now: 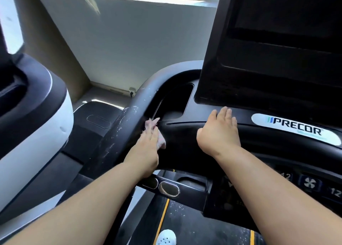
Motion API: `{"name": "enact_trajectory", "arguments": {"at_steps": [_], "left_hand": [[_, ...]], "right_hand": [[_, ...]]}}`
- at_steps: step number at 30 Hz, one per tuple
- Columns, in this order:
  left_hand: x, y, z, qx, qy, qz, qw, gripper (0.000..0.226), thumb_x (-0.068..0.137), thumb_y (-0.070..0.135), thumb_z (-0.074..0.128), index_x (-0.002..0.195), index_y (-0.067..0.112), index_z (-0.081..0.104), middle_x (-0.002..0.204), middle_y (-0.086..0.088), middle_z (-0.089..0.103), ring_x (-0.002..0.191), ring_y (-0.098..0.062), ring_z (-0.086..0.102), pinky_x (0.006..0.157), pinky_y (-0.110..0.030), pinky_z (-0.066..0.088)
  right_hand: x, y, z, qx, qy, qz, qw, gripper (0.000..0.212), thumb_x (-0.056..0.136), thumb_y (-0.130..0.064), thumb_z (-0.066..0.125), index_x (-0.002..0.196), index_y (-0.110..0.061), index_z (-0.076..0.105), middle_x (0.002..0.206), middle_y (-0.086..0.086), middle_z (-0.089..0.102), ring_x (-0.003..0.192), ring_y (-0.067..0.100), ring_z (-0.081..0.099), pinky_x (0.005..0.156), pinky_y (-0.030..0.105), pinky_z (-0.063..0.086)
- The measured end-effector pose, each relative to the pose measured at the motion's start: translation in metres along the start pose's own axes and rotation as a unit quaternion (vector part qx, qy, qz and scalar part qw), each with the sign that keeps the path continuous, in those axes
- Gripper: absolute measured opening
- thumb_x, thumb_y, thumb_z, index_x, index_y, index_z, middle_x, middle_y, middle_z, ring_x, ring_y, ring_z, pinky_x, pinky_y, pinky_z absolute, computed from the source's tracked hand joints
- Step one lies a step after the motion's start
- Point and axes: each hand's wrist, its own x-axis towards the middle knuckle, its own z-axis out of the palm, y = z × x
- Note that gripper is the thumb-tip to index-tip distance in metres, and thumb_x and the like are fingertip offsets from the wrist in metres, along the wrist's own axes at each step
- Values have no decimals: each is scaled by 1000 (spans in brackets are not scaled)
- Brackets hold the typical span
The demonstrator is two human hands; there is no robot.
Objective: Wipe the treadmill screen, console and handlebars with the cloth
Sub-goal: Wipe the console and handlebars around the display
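The small pink crumpled cloth (152, 124) lies under the left hand (146, 152), whose fingers are stretched out fairly straight and press it against the black moulded plastic console (182, 144), at the edge of the recessed pocket. Whether the thumb pinches the cloth from beneath is hidden.

The right hand (219, 131) rests flat with its fingers apart on the console, just below the dark rectangular treadmill screen (277, 41), and holds nothing.

The thick black curved handlebar (118, 131), flecked with white residue, lies immediately to the left of the cloth. Its long axis runs from low and near the person, up and away, then bends right behind the console.

The left hand is much the nearer, so I judge a short leftward shift and strokes along that axis would suit it.
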Motion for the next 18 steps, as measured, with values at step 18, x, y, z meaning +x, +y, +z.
{"name": "enact_trajectory", "arguments": {"at_steps": [18], "left_hand": [[41, 47, 44, -143, 226, 148, 952, 52, 96, 29, 34, 140, 8, 48, 152, -2, 38, 140, -22, 36, 115, -39, 24]], "right_hand": [[0, -3, -1, -34, -25, -7, 999, 72, 93, -29, 30, 152, -3, -4, 158, 20, -13, 146, 31, -14, 119, 41, -5]]}}
